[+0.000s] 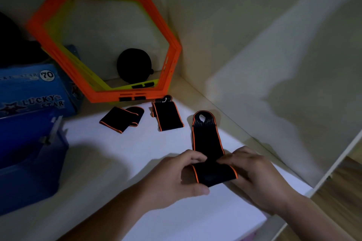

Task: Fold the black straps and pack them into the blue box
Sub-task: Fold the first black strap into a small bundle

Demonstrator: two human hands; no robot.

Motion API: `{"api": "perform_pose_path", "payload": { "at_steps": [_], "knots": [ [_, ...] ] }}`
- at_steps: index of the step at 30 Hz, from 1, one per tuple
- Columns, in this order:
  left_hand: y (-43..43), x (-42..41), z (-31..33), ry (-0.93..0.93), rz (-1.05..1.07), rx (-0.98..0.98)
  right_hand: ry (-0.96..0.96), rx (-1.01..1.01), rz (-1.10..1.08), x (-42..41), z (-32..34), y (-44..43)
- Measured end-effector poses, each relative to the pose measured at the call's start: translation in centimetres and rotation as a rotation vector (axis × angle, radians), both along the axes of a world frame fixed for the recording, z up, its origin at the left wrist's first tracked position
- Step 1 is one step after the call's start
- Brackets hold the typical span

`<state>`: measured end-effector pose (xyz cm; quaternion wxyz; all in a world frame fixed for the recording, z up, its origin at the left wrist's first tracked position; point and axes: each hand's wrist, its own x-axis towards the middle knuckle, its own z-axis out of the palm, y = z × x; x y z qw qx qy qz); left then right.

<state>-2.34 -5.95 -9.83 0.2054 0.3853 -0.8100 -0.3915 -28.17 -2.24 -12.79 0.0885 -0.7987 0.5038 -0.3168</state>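
Note:
A black strap with orange edging [207, 141] lies on the white shelf, its looped end pointing away from me. My left hand [176, 178] and my right hand [258, 176] each pinch its near end, which is folded over itself just above the shelf. Two more black straps lie folded farther back: one [122, 118] to the left, another [167, 115] near the middle. A blue plastic box [29, 158] stands open at the left edge.
Orange and yellow hexagonal frames [156, 25] lean against the back wall, with a black round pouch [134, 64] behind them. A blue "Lucky Star" carton [33, 92] sits behind the blue box. The side wall [274, 64] closes in on the right.

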Motion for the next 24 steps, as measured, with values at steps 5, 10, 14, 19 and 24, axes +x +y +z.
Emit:
{"api": "perform_pose_path", "payload": {
  "at_steps": [5, 10, 14, 19, 24],
  "knots": [
    [0.0, -0.3, 0.3, -0.283, -0.047, -0.251, -0.019, -0.009, 0.025, -0.2, -0.3, -0.1],
    [-0.1, 0.1, -0.9, -0.175, -0.105, -0.35, 0.044, -0.062, 0.011, 0.2, -0.4, 0.4],
    [-0.3, -0.2, -1.2, -0.161, -0.083, -0.385, -0.013, 0.028, -0.034, 0.4, 0.2, 0.8],
    [-0.5, -0.9, -1.1, -0.002, 0.12, -0.261, -0.115, 0.166, -0.127, 0.2, 0.6, 1.0],
    [-1.6, -2.6, -1.3, 0.131, 0.298, -0.105, -0.153, 0.215, -0.201, 0.5, 0.8, 0.0]
  ]
}}
